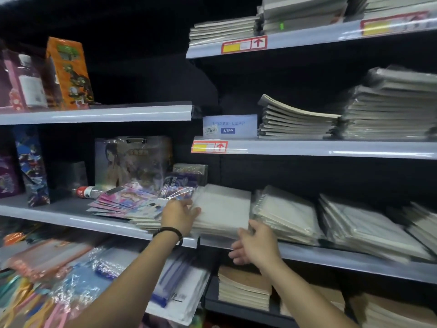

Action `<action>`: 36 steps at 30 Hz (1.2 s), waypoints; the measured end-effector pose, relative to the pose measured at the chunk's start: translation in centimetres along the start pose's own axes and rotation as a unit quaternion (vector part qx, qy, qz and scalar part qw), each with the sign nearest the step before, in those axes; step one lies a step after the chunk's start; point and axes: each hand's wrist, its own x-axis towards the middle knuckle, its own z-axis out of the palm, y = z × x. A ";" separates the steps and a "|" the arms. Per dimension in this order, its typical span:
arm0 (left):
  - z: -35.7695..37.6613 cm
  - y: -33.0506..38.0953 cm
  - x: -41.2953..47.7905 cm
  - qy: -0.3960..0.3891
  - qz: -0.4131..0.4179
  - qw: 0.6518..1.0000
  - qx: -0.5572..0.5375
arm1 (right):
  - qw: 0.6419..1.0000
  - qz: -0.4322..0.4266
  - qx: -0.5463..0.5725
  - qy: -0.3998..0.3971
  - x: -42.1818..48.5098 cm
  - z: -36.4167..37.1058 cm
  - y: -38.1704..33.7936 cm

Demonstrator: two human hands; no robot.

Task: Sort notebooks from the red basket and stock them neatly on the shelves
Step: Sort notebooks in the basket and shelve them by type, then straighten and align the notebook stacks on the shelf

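A stack of white plastic-wrapped notebooks (222, 209) lies on the middle shelf (331, 259). My left hand (181, 215) rests on the stack's left edge, fingers spread against it. My right hand (254, 245) is at the stack's front right corner, thumb touching the corner and fingers hanging relaxed below the shelf lip. To the right of the stack lie spiral-bound notebooks (283, 216) and more wrapped piles (369, 230). The red basket is not in view.
Pink illustrated booklets (123, 201) and a plastic bottle (88, 191) lie left of the stack. Higher shelves hold grey notebook piles (300, 119) and a loose-leaf box (229, 126). Brown-covered notebooks (243, 287) and packaged stationery (179, 292) sit on the shelf below.
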 end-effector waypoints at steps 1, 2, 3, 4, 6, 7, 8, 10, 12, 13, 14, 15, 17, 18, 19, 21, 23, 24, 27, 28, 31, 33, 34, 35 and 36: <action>0.2 -0.1 -0.3 0.037 0.025 0.999 0.029 | 1.000 -0.003 -0.003 -0.005 0.0 -0.3 0.1; 0.3 -0.1 -0.9 0.078 0.052 0.994 0.055 | 1.000 -0.008 -0.001 -0.009 -0.1 -0.5 0.4; 0.5 -0.1 -1.6 0.120 0.087 0.987 0.064 | 1.000 -0.021 -0.002 -0.008 -0.4 -0.8 0.8; 0.8 -0.2 -2.7 0.157 0.131 0.977 0.054 | 0.999 -0.044 -0.012 -0.001 -0.8 -1.3 1.5; 1.8 -0.6 -5.6 0.199 0.227 0.953 0.019 | 0.991 -0.115 -0.065 0.028 -1.9 -2.5 3.7; 2.7 -1.0 -7.3 0.196 0.272 0.942 0.008 | 0.983 -0.150 -0.099 0.038 -2.5 -3.3 5.2; 3.9 -1.6 -9.2 0.176 0.305 0.936 0.000 | 0.976 -0.169 -0.130 0.039 -3.2 -4.2 6.9; 7.1 -3.2 -13.1 0.104 0.339 0.935 -0.018 | 0.971 -0.161 -0.173 0.025 -4.4 -6.1 10.7; 11.0 -5.6 -17.0 0.010 0.339 0.940 -0.023 | 0.970 -0.116 -0.214 0.006 -5.6 -8.1 15.4; 13.1 -6.8 -18.8 -0.042 0.328 0.943 -0.015 | 0.966 -0.091 -0.240 -0.003 -6.2 -9.3 17.9; 15.2 -8.2 -20.5 -0.095 0.311 0.946 -0.001 | 0.961 -0.058 -0.271 -0.016 -7.0 -10.4 20.6; 17.2 -9.5 -22.3 -0.144 0.290 0.946 0.013 | 0.956 -0.021 -0.292 -0.031 -7.9 -11.6 23.3; 21.1 -12.1 -25.4 -0.236 0.240 0.941 0.024 | 0.947 0.048 -0.316 -0.043 -9.7 -14.0 28.6; 22.8 -13.4 -26.7 -0.282 0.210 0.936 0.033 | 0.939 0.077 -0.331 -0.044 -10.7 -15.1 31.3; 24.5 -14.5 -27.9 -0.327 0.183 0.926 0.047 | 0.931 0.106 -0.347 -0.048 -11.7 -16.1 33.8; 27.7 -16.7 -29.9 -0.407 0.145 0.898 0.081 | 0.907 0.169 -0.379 -0.075 -13.7 -18.0 38.6; 30.5 -18.5 -31.2 -0.479 0.107 0.864 0.114 | 0.881 0.227 -0.402 -0.106 -15.2 -19.7 42.5; 31.7 -19.2 -31.8 -0.507 0.088 0.848 0.126 | 0.869 0.252 -0.409 -0.118 -15.7 -20.4 44.0; 34.4 -20.8 -32.8 -0.547 0.051 0.822 0.148 | 0.827 0.312 -0.442 -0.155 -16.4 -22.2 47.3; 35.0 -21.4 -33.2 -0.549 0.040 0.821 0.152 | 0.813 0.331 -0.451 -0.162 -16.4 -22.7 48.2; 36.1 -23.4 -34.1 -0.552 0.031 0.812 0.187 | 0.791 0.378 -0.448 -0.175 -16.8 -23.5 50.1; 36.5 -24.2 -34.4 -0.572 0.034 0.792 0.209 | 0.788 0.418 -0.418 -0.173 -16.9 -23.3 51.4; 36.7 -24.4 -34.3 -0.580 0.031 0.786 0.213 | 0.784 0.430 -0.411 -0.174 -16.9 -23.2 51.8; 36.9 -24.5 -34.2 -0.583 0.029 0.783 0.214 | 0.782 0.437 -0.410 -0.173 -16.9 -23.3 52.1; 37.1 -24.5 -34.0 -0.583 0.030 0.783 0.214 | 0.781 0.441 -0.405 -0.176 -16.8 -23.4 52.3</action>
